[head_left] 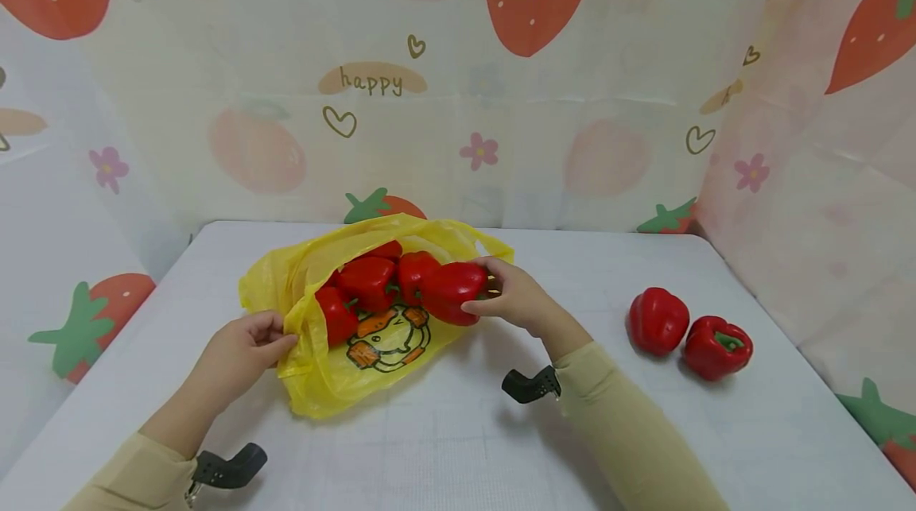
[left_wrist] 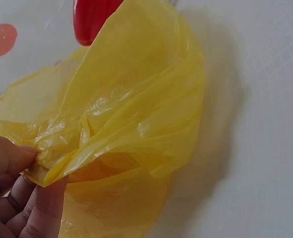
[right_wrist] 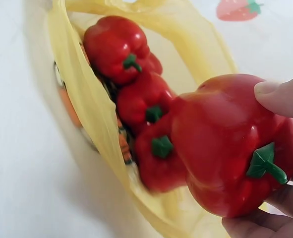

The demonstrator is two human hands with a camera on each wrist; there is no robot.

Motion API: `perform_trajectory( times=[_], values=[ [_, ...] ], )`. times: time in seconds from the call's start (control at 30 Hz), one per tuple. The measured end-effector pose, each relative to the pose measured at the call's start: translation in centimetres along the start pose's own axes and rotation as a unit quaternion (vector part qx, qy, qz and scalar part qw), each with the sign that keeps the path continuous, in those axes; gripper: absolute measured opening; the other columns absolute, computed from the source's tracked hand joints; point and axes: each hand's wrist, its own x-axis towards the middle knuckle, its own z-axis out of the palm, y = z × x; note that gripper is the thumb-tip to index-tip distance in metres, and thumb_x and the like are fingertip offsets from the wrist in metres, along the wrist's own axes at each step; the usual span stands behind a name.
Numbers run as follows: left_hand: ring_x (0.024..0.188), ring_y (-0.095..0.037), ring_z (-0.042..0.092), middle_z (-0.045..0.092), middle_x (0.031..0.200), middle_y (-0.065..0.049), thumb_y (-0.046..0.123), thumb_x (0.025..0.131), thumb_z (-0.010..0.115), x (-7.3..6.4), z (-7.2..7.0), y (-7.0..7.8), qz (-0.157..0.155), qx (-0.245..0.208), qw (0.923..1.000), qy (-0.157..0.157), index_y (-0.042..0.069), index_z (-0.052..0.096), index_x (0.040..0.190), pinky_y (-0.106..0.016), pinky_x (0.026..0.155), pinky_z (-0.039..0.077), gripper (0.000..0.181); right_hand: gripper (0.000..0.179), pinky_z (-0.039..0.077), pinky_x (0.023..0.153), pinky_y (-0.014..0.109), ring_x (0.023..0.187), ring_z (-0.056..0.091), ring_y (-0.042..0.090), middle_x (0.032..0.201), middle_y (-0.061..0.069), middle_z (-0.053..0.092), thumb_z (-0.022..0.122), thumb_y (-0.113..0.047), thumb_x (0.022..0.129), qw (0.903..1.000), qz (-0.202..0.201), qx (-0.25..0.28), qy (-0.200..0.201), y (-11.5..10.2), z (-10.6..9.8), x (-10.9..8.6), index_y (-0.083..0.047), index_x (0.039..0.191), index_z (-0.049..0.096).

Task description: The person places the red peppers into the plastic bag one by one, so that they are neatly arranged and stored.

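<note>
A yellow plastic bag [head_left: 322,396] with a cartoon face print lies on its side, its mouth toward the right. Several red bell peppers [head_left: 365,282] are inside it, their green stems showing in the right wrist view. My left hand [head_left: 239,352] pinches the bag's edge between thumb and fingers, seen also in the left wrist view. In my right hand [head_left: 518,300] is another red bell pepper [right_wrist: 230,144], gripped by thumb and fingers around its stem end. That pepper is at the bag's mouth, overlapping the peppers inside in the head view.
Two more red bell peppers [head_left: 658,321] sit side by side at the right of the white table [head_left: 444,447]. A strawberry-print curtain [head_left: 458,137] stands behind the table and along its sides. Each wrist carries a small black device [head_left: 230,466].
</note>
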Motion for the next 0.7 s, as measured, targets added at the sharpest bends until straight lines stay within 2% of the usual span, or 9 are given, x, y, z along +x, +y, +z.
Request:
perform_trajectory(
  times=[0.3,0.7],
  values=[
    [0.074,-0.02,0.05,0.054,0.079,-0.006,0.029,0.088,0.061,0.0,0.1,-0.1,0.001,0.0,1.0,-0.002,0.008,0.055,0.09,-0.027,0.064,0.049,0.023,0.064,0.051,0.078,0.034,0.109,0.049,0.022,0.118,0.0,0.053,0.078,-0.023,0.07,0.9996,-0.011,-0.017,-0.019,-0.4,1.5,0.7,-0.022,0.126,0.048],
    [0.073,-0.019,0.05,0.055,0.078,-0.005,0.029,0.088,0.061,-0.2,0.0,0.0,0.0,0.002,1.0,0.0,0.007,0.055,0.089,-0.027,0.064,0.049,0.022,0.06,0.05,0.079,0.033,0.109,0.048,0.02,0.118,-0.003,0.052,0.078,-0.025,0.071,0.998,-0.012,-0.037,-0.049,-0.2,2.4,1.5,-0.024,0.124,0.05]
  ],
)
